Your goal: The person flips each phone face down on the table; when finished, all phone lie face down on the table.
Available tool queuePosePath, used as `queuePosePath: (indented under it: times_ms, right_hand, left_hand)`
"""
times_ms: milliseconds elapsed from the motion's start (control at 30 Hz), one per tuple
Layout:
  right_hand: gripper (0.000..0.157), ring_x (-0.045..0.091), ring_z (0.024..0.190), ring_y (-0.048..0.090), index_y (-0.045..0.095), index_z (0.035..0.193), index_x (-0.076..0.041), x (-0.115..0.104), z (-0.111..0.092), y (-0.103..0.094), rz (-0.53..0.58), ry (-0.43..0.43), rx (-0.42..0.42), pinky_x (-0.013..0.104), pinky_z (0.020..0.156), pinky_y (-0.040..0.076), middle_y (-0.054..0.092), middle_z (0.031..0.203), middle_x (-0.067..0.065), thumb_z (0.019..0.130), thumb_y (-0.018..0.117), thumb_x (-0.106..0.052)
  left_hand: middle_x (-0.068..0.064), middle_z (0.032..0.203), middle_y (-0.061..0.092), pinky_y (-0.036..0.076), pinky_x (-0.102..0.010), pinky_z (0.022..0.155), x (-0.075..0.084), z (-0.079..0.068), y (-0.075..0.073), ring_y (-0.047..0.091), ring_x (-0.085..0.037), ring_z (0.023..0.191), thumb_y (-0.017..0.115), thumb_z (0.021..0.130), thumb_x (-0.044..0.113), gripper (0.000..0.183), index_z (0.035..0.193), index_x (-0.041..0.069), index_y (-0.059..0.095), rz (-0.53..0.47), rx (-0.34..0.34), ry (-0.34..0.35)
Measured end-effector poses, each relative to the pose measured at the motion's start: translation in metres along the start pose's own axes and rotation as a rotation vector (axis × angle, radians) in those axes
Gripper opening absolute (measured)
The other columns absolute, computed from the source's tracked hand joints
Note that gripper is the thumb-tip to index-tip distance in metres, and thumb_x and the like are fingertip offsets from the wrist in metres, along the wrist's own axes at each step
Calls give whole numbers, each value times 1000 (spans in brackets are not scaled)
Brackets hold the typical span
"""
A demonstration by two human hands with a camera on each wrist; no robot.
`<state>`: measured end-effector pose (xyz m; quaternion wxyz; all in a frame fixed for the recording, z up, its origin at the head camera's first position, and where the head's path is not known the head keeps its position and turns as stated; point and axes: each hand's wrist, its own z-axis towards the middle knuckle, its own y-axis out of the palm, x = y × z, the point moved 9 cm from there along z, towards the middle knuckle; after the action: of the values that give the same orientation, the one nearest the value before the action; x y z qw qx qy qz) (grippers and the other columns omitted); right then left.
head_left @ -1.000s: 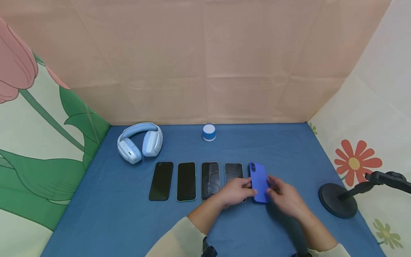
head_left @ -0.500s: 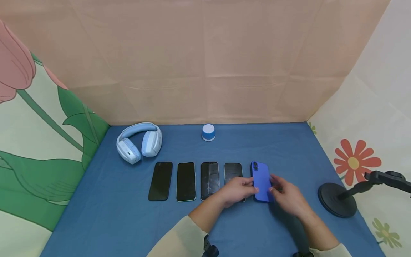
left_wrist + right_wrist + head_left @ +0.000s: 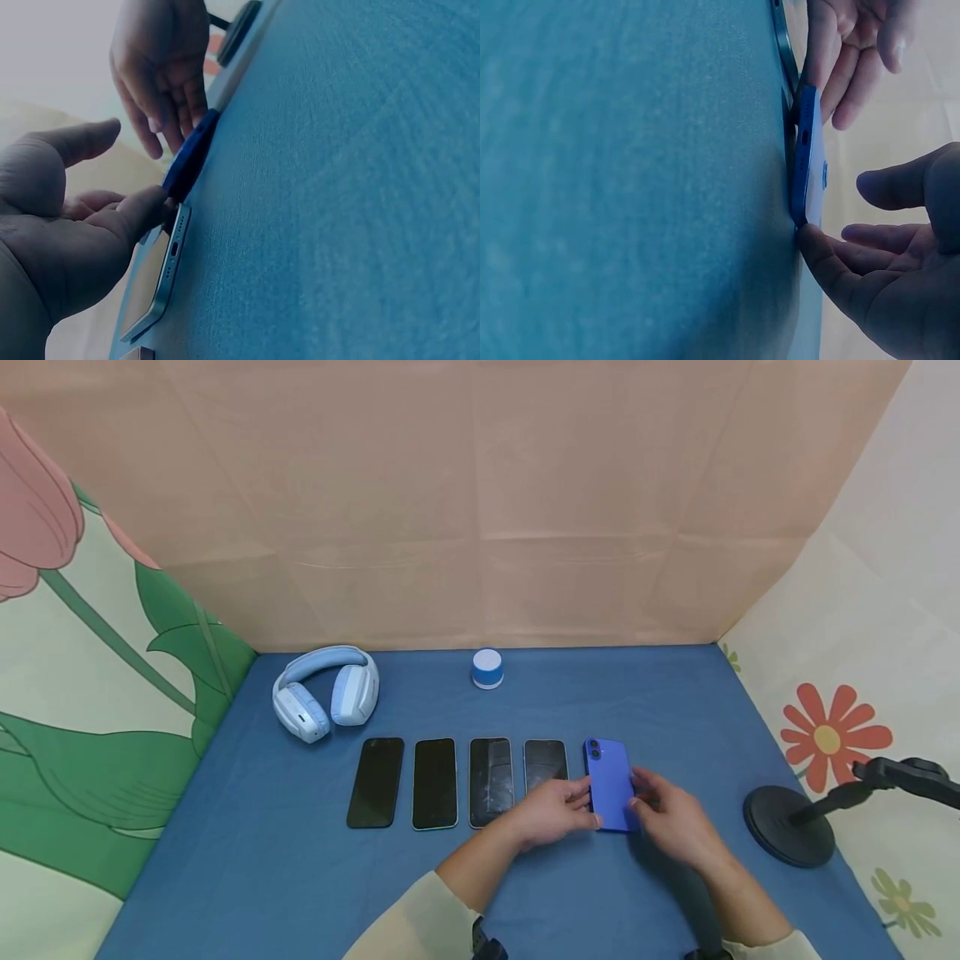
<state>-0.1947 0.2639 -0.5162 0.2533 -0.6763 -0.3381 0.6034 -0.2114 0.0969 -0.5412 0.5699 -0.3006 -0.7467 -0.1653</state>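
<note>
A blue phone, its back and camera lenses facing up, is at the right end of a row of phones, close over the blue cloth. My left hand is at its left edge, index finger against the side in the left wrist view and thumb raised away. My right hand is at the opposite edge; in the right wrist view a fingertip touches the lower corner, while the thumb stands apart. Just left of it lies a phone screen-up, partly hidden by my left hand.
Three more dark-screened phones lie in a row to the left. Light blue headphones stand at the back left, a blue and white round tub at the back middle. A black round-based stand is at the right edge.
The blue phone has shifted slightly right and straightened over the last second, with a small move back left since half a second ago. Both hands have stayed at its edges.
</note>
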Motion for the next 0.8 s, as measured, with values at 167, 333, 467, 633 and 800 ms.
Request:
queuePosePath:
  times_ms: [167, 333, 467, 633, 800]
  right_hand:
    - [55, 41, 117, 64, 46, 151, 5, 0, 0, 1, 4, 1, 0, 56, 91, 57, 62, 138, 26, 103, 62, -15]
    - [55, 40, 115, 65, 45, 152, 4, 1, 1, 2, 6, 12, -1, 52, 86, 59, 62, 138, 26, 103, 63, -15]
    - [56, 41, 116, 65, 45, 152, 5, 0, 1, 2, 8, 7, 1, 53, 87, 59, 62, 138, 26, 103, 63, -15]
    - [56, 43, 118, 64, 45, 152, 5, 0, 2, 1, 12, -1, 3, 56, 91, 57, 61, 140, 27, 103, 63, -15]
    - [56, 43, 119, 64, 44, 152, 5, 2, 3, 2, 15, 10, 1, 56, 92, 58, 61, 140, 27, 103, 63, -15]
  left_hand:
    - [-9, 161, 44, 46, -28, 111, 2, -3, 0, 49, -17, 142, 77, 95, 21, 72, 155, -1, 43, 16, 4, 19]
    - [-7, 162, 43, 45, -29, 112, 3, -4, -1, 49, -16, 142, 77, 95, 22, 72, 155, 0, 43, 4, -7, 27]
    - [-6, 162, 43, 45, -29, 112, 3, -4, -2, 49, -15, 142, 77, 95, 22, 73, 156, 0, 43, -6, -7, 24]
    - [-6, 162, 43, 45, -29, 112, 5, -4, -1, 49, -16, 142, 77, 95, 21, 73, 156, -1, 42, -14, -5, 16]
    - [-7, 162, 42, 44, -29, 113, 5, -5, 0, 48, -15, 143, 77, 96, 21, 73, 156, -1, 42, -6, 1, 12]
